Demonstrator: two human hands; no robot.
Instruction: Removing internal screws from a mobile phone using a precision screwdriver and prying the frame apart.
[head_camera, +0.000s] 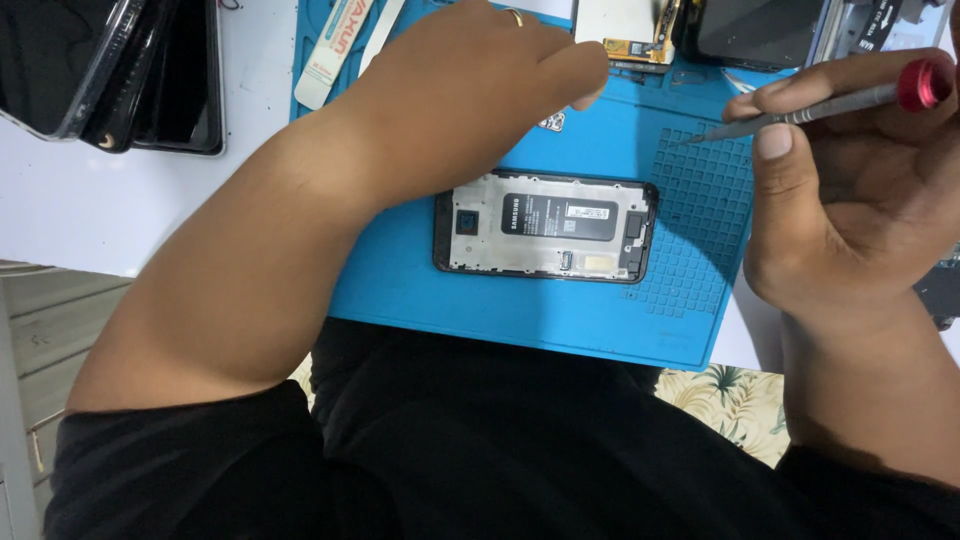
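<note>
The right hand (850, 190) pinches a red-capped screwdriver (810, 103) over the blue mat's (480, 300) right edge. The left hand (470, 90), fingers curled and holding nothing, reaches toward the far edge. The opened phone (545, 228) at mid-mat looks light, thin and fragile, best gripped by its frame edges.

We see a slim precision screwdriver (800, 106) with a grey metal shaft and a red cap at its end. It lies nearly level in the air, its fine tip pointing left over the gridded part of a blue work mat. Below and to the left of the tip, an opened phone (545, 229) lies flat on its face on that mat, long side left to right. Its back cover is off, showing a dark battery in a silver frame.
</note>
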